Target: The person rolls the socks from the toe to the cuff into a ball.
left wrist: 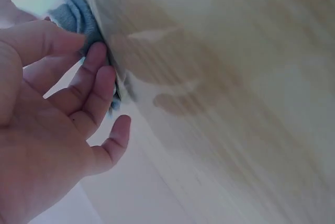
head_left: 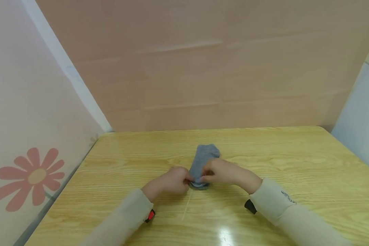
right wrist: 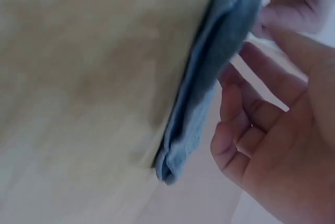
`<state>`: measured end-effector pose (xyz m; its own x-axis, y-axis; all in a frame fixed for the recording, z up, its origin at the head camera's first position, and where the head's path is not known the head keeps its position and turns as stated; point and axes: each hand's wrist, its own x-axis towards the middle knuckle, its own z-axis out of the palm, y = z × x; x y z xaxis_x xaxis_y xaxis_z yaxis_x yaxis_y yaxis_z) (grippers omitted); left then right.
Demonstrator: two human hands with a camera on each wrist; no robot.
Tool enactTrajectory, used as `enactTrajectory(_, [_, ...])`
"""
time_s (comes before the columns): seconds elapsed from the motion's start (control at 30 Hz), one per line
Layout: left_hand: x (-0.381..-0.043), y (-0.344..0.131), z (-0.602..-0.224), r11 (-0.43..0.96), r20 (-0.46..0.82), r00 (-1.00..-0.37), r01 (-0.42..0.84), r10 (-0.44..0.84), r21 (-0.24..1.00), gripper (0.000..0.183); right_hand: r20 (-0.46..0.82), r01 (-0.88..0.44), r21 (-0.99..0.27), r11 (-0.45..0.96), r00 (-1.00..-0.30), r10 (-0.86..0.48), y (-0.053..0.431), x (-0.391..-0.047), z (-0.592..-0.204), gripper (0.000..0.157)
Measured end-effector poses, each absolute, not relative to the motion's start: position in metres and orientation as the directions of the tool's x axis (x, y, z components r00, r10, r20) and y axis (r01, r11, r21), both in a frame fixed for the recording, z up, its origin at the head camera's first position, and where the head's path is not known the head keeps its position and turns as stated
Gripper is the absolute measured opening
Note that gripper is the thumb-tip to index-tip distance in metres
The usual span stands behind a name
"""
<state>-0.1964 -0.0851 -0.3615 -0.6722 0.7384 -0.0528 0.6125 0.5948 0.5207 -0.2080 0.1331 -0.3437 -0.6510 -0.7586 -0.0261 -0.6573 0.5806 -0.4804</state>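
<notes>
Grey sock: The grey sock (head_left: 199, 163) is lying flat on the desk (head_left: 110, 177), in front of the person, its far end pointing away and its near end sitting between the hands. The right wrist view is showing several layers along its edge; whether these are making up one doubled sock or a stacked pair, one cannot tell.
Left hand: The left hand (head_left: 173, 179) is pinching the near left corner between thumb and fingertips, its little finger standing apart from the cloth.
Right hand: The right hand (head_left: 224, 172) is reaching over the sock from the right, thumb and forefinger closing on the near end in what is looking like a light pinch; the exact contact is partly hiding behind the fingers.
Spacing: The two hands are working just beside each other.
Near edge: A paler band is showing along the curved rim, between and below the fingertips.
Progress: The flattening is looking done, and the far end is lying free of both hands. The handling of the near edge is seeming unfinished, since both hands are holding it; how much folding is remaining, the views are not showing.
</notes>
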Motion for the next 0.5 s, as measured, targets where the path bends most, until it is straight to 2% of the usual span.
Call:
enactTrajectory(0.17, [-0.191,-0.076,-0.365,0.618,-0.02,-0.68,0.654,0.733,0.435,0.025,-0.049,-0.671,-0.431,0.603,-0.65,-0.758,0.131,-0.194,-0.35,0.02])
enactTrajectory(0.27, [-0.188,-0.073,-0.365,0.641,-0.04,-0.697,0.634,0.716,0.432,0.019,-0.042,-0.682,-0.359,0.637,-0.67,-0.741,0.132,-0.187,-0.352,0.023])
enactTrajectory(0.5, [-0.185,-0.073,-0.366,0.652,-0.038,-0.702,0.638,0.711,0.41,0.012,0.047,-0.742,-0.245,0.624,-0.652,-0.756,0.133,-0.179,-0.355,0.024])
